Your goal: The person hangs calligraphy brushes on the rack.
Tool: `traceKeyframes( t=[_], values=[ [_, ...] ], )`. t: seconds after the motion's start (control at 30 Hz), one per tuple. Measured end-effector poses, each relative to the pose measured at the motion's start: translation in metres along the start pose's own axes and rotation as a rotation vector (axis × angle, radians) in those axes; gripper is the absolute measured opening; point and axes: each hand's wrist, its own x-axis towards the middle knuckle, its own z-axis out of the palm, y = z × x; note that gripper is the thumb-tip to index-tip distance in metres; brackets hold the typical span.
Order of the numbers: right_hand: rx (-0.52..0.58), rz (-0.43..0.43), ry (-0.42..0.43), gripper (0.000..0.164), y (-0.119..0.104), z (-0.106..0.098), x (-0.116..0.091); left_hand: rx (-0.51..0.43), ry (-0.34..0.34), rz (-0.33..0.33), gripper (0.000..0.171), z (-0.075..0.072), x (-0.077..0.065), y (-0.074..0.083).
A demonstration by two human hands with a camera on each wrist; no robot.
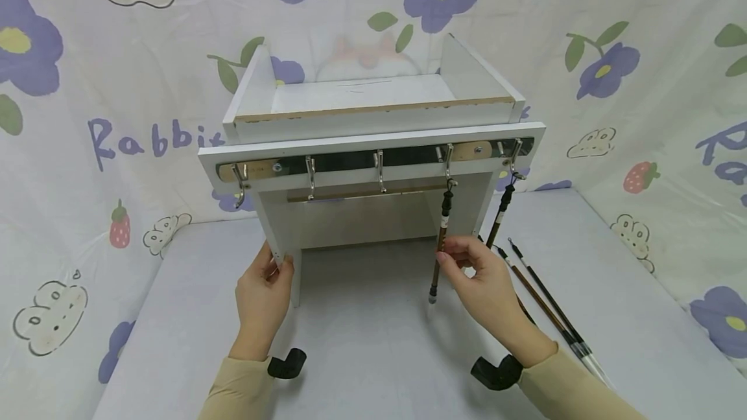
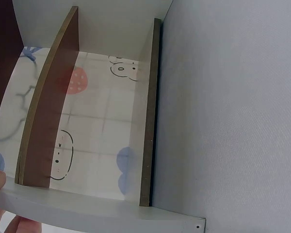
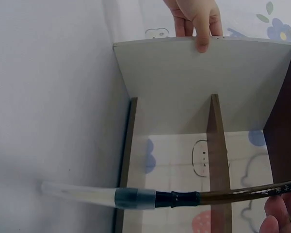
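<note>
Pinches with the right-hand grip [image 1: 475,277]: closed down to the thickness of a brush [image 1: 436,272], by thumb and fingertips, near mid-length on the shaft.

Brush location: at the left edge of the right hand, right there at the fingertips; well apart from the left hand [image 1: 265,297], so plainly nearer the right.

Main relation: long axis near-vertical in the head view, top leaning slightly right, running up to the fourth hook [image 1: 448,161] from the left. Hanging loop [image 1: 450,185] at the hook's tip; cannot tell whether fully seated. Tip end downward, in a clear cap [image 3: 77,193]. Judged: any shift of the brush turns on this line-up of loop and hook.

Left hand: curled onto the side panel of the white rack [image 1: 280,212], thumb on the inner face, fingers round outside. Seems a steadying hold.

Just right of the pinched brush: a second brush [image 1: 500,212] on the end hook [image 1: 516,154], slanting down behind the right hand. Farther right, on the bench [image 1: 362,355]: loose brushes [image 1: 539,301], side by side, looped ends away from the person. Count uncertain, partly hidden.
</note>
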Motion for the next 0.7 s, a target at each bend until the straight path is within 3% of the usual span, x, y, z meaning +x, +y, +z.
traceKeyframes(
  t=[0.23, 0.43, 0.7],
  values=[
    [-0.030, 0.020, -0.007, 0.019, -0.036, -0.006, 0.001, 0.002, -0.003, -0.011, 0.048, 0.000, 0.000, 0.000],
    [-0.029, -0.048, -0.008, 0.021, -0.008, -0.011, -0.001, -0.001, -0.009, -0.024, 0.048, 0.001, 0.000, -0.002],
    [-0.060, -0.101, 0.006, 0.028, -0.003, -0.034, -0.007, -0.006, -0.008, -0.028, 0.048, 0.001, 0.000, -0.002]
  ],
)
